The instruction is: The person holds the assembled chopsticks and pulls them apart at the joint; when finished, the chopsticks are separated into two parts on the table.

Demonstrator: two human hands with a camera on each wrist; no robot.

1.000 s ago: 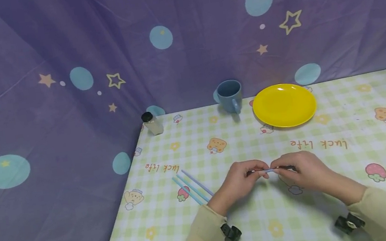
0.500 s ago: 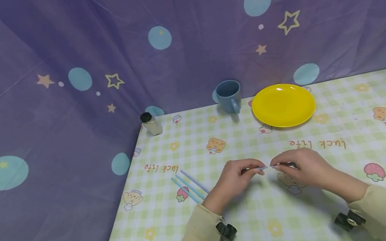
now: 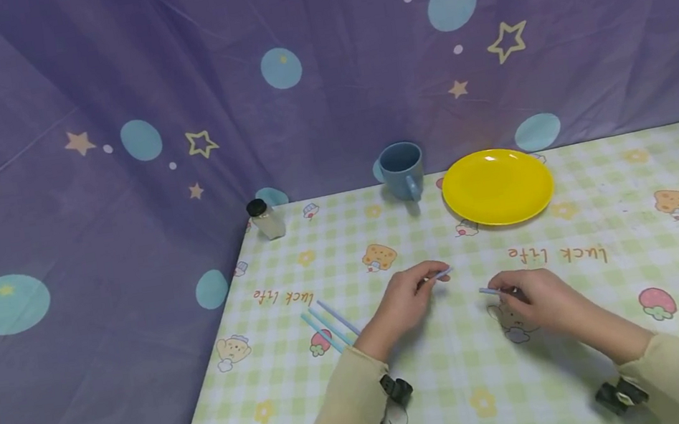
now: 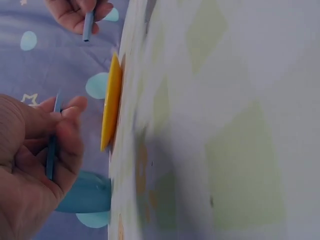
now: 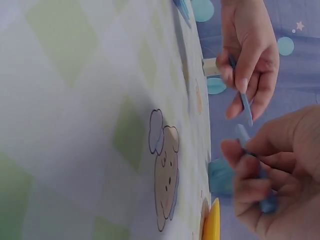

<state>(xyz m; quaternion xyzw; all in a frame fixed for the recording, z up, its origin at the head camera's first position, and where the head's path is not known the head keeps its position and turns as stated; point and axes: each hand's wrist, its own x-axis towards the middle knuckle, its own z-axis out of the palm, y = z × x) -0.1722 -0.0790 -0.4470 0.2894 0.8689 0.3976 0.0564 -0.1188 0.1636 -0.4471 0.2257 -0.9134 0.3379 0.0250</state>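
Over the middle of the table, my left hand (image 3: pixel 405 297) pinches a thin blue-purple straw piece (image 4: pixel 57 107) between thumb and fingers. My right hand (image 3: pixel 537 296) pinches another straw piece (image 3: pixel 489 290), whose hollow end shows in the left wrist view. Both hands are raised above the cloth, with a gap between the two pieces. To the left of my left hand lie two light blue straws (image 3: pixel 321 330) and a purple straw (image 3: pixel 336 316) side by side; my left forearm hides their near ends.
Along the back stand a blue mug (image 3: pixel 402 171) and a yellow plate (image 3: pixel 497 187). A small jar with a black lid (image 3: pixel 267 219) is at the back left corner. A checked cloth (image 3: pixel 442 386) covers the table, and a purple curtain (image 3: pixel 326 119) hangs behind.
A second ago the hands almost met, with a short stretch of straw between them. They have parted, each with a piece; my left hand has moved away and leftward, my right slightly rightward.
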